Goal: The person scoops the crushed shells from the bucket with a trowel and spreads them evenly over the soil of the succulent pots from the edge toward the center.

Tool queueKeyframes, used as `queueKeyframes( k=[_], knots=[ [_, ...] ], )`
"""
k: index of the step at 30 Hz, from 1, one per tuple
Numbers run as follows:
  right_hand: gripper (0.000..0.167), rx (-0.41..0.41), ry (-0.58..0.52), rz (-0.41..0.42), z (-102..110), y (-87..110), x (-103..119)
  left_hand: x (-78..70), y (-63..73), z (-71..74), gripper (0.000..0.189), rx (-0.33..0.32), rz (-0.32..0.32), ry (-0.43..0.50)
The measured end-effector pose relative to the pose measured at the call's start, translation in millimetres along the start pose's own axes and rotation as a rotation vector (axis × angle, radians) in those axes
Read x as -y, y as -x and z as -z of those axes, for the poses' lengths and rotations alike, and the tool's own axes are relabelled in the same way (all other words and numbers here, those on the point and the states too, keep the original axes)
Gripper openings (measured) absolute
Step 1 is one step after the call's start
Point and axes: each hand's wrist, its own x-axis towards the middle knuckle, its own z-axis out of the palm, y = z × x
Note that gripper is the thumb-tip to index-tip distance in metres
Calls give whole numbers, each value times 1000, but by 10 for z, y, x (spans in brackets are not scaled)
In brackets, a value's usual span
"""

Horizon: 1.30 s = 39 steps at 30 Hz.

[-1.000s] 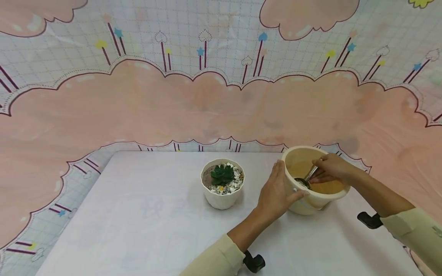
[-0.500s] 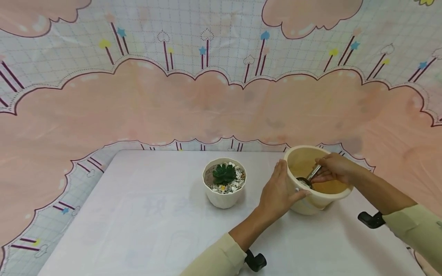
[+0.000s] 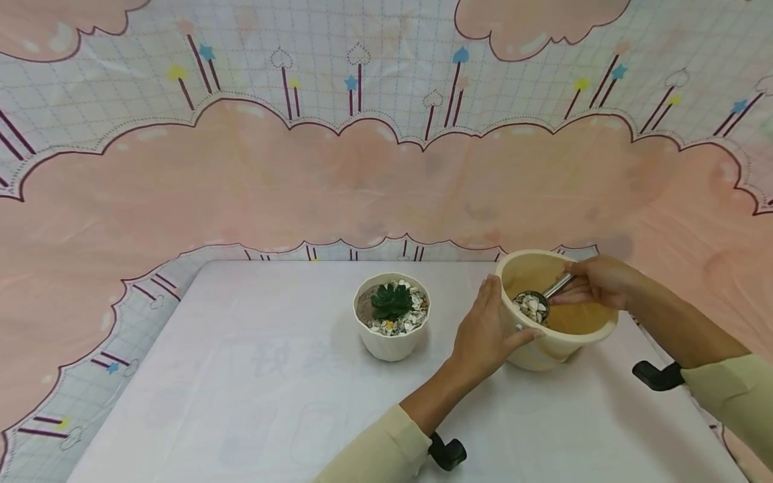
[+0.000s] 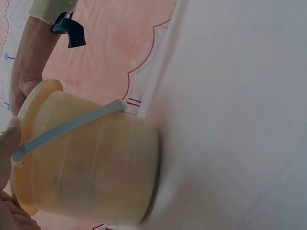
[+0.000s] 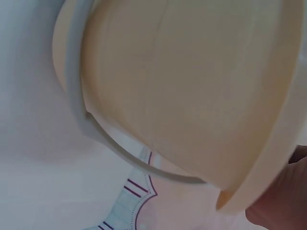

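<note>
A cream bucket (image 3: 537, 357) stands at the right of the table in the head view. My left hand (image 3: 481, 335) holds its left side, thumb along the front rim and fingers on the outer wall. Inside the mouth, my right hand (image 3: 604, 282) grips the handle of a round-bowled metal scoop (image 3: 558, 285). White and grey stone chips (image 3: 531, 307) fill the scoop's bowl, near the bucket's left inner wall. The left wrist view shows the bucket wall and its grey carrying handle (image 4: 72, 127). In the right wrist view the bucket covers most of the picture, with part of a hand at lower right.
A white pot (image 3: 389, 347) with a green succulent (image 3: 391, 302) and stone chips stands left of the bucket. The white table (image 3: 241, 376) meets a patterned cloth backdrop (image 3: 338, 181) at its far edge.
The scoop has risen inside the bucket, and its load of stone chips now shows. My right hand has shifted slightly up and right; my left hand keeps its hold.
</note>
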Motion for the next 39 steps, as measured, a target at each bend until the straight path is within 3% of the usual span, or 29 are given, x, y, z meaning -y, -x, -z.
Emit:
queueKeyframes(
  k=[9, 21, 30, 39],
  knots=[
    [52, -10, -121, -34, 87, 43, 23, 2, -11, -15, 109, 3, 9, -17],
    [54, -48, -375, -105, 252, 78, 15, 13, -11, -19, 110, 13, 26, 2],
    [53, -31, -486, -74, 393, 126, -5, 17, -21, -22, 111, 10, 31, 10],
    [50, 13, -712, -67, 559, 172, -75, 19, -60, -18, 111, 16, 30, 19]
  ],
)
